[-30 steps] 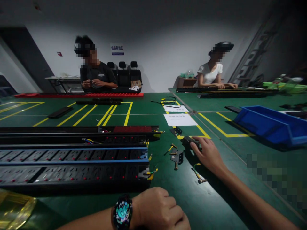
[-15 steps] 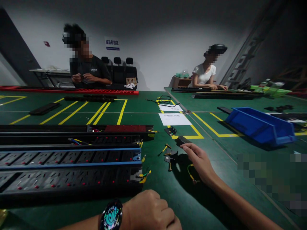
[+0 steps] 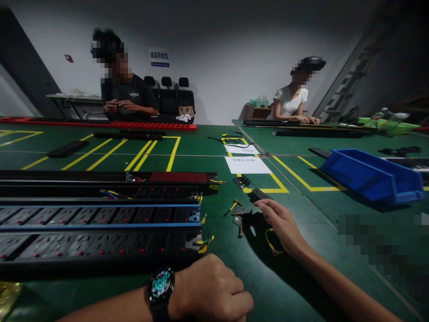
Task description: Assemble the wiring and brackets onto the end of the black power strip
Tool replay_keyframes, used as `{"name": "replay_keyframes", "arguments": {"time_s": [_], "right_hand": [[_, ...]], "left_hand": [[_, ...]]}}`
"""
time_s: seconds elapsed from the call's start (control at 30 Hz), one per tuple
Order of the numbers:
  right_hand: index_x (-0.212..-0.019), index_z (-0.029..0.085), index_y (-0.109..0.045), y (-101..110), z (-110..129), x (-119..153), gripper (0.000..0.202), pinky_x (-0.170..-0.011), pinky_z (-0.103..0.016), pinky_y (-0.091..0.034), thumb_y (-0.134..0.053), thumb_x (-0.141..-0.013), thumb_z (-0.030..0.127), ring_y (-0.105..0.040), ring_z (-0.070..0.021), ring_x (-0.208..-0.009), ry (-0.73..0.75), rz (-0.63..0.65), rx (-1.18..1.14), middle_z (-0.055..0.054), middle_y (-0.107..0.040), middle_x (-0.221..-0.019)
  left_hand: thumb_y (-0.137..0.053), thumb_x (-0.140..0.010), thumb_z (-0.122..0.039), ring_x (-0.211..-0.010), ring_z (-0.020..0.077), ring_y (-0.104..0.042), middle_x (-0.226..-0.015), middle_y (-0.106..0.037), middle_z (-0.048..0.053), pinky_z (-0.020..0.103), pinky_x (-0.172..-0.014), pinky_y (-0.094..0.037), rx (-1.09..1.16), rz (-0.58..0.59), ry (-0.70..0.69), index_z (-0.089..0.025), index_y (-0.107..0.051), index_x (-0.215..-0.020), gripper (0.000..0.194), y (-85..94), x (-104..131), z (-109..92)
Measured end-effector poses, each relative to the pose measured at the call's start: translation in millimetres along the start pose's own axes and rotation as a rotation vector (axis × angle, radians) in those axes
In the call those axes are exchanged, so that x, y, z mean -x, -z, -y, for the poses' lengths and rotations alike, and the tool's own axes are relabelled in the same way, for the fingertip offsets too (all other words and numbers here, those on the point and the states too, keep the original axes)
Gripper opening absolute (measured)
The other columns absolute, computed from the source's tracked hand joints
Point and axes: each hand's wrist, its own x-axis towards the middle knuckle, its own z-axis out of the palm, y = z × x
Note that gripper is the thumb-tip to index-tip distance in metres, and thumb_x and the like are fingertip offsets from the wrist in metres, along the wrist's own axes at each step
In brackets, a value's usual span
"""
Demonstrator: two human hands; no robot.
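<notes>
Over the green desk (image 3: 311, 219), beyond the near ends of the socket strips, the right hand (image 3: 282, 225) pinches a flat black rectangular piece (image 3: 258, 195) by its near end, fingers narrowed on it; the piece sits clear of the surface, above its shadow. Close to the viewer, the left hand (image 3: 214, 288), with a black round-faced watch (image 3: 161, 286) on the wrist, is curled into a fist; whether anything is inside it, I cannot tell.

Just below the black piece lie a small dark metal bracket (image 3: 237, 220), a brass-coloured screw (image 3: 240, 231) and a short yellow-and-green wire (image 3: 271, 246), the wire nearest the right hand. Another dark bracket (image 3: 241, 181) rests beside the white printed sheet (image 3: 248, 165). To the left, a long black socket strip with blue edges (image 3: 150, 216) lies parallel to a plain black socket strip (image 3: 117, 246). Farther right stands a blue plastic bin (image 3: 365, 179).
</notes>
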Motion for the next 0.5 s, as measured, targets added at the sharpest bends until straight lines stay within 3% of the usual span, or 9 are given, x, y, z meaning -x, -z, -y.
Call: {"name": "replay_keyframes", "arguments": {"time_s": [0.3, 0.5], "right_hand": [[-0.088, 0.026, -0.077, 0, 3, -1, 0.039, -0.064, -0.035, -0.045, -0.064, -0.085, 0.062, -0.062, -0.0256, -0.076, -0.047, -0.016, -0.025, -0.005, -0.069, -0.079], [-0.085, 0.025, -0.077, 0, 7, -1, 0.041, -0.059, -0.035, -0.041, -0.067, -0.084, 0.065, -0.059, -0.026, -0.071, -0.065, -0.03, -0.048, -0.006, -0.067, -0.075]], "left_hand": [[-0.077, -0.09, -0.026, -0.056, 0.0108, -0.054, -0.066, -0.064, -0.007, 0.031, -0.044, -0.033, 0.227, 0.178, 0.029, -0.021, -0.066, -0.083, 0.014, -1.2, -2, 4], [-0.075, -0.096, -0.021, -0.069, 0.0091, -0.066, -0.079, -0.075, -0.006, 0.024, -0.055, -0.044, 0.407, 0.294, 0.055, -0.019, -0.07, -0.095, 0.005, 9.6, -12, 9]]}}
